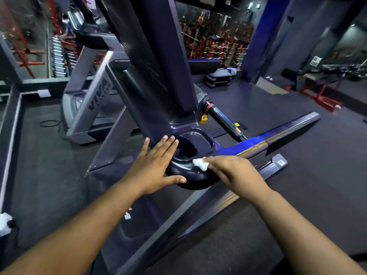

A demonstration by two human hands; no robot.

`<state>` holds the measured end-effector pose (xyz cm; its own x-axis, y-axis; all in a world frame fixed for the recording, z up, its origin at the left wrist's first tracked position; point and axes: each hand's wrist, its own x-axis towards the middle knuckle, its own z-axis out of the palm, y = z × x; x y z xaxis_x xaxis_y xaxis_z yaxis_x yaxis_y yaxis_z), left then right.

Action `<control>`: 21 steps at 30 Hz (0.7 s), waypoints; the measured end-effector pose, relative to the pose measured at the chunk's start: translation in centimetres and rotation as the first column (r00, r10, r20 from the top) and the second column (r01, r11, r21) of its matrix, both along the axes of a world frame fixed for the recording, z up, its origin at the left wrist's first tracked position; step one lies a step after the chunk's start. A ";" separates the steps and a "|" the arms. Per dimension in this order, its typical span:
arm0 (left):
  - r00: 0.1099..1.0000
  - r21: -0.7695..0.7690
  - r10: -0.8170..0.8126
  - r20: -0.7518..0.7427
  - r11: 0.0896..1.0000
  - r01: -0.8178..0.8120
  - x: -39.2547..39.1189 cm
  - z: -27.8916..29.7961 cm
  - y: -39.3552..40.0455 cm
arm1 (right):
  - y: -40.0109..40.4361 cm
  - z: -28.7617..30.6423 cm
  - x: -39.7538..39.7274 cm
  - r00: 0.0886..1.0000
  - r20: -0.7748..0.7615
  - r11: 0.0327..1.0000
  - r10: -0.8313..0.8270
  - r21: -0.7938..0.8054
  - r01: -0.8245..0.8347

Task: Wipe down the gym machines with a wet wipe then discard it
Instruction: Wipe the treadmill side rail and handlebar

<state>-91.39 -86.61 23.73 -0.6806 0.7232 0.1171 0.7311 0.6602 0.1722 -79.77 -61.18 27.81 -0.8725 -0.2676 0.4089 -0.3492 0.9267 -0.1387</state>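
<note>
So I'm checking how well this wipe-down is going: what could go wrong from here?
The wet wipe is bunched small under the right hand, so it may smear rather than clean the wide console edge.
The deep cup holder beside it could easily get skipped.
The left hand lies bare and flat on the console, so it may leave fresh marks on the surface.
</note>
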 end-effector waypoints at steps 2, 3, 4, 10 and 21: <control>0.999 0.030 0.019 0.033 0.999 -0.020 -0.5 0.3 0.5 | 0.4 1.4 -1.4 0.994 -0.042 0.977 -0.101 -0.191 0.092; 0.998 0.046 0.025 0.049 0.999 -0.027 -0.8 0.4 0.7 | 0.5 2.1 -2.4 0.984 -0.088 0.955 -0.157 -0.269 0.128; 0.998 0.065 0.027 0.062 0.997 -0.031 -0.9 0.3 0.9 | 0.4 2.7 -3.5 0.969 -0.136 0.942 -0.205 -0.296 0.158; 0.993 0.149 0.054 0.109 0.986 -0.070 -0.8 -0.6 1.1 | 1.0 0.9 -8.4 0.964 0.200 0.983 -0.173 0.103 0.155; 0.984 0.187 0.062 0.165 0.978 -0.093 -0.7 -0.9 1.3 | -0.8 1.3 -9.4 0.806 0.567 0.982 -0.169 0.167 0.089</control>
<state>-92.06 -85.28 22.86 -0.7546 0.6419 0.1363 0.6326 0.6563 0.4112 -89.18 -61.99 29.12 -0.9662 -0.1498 -0.2098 -0.1183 0.9807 -0.1556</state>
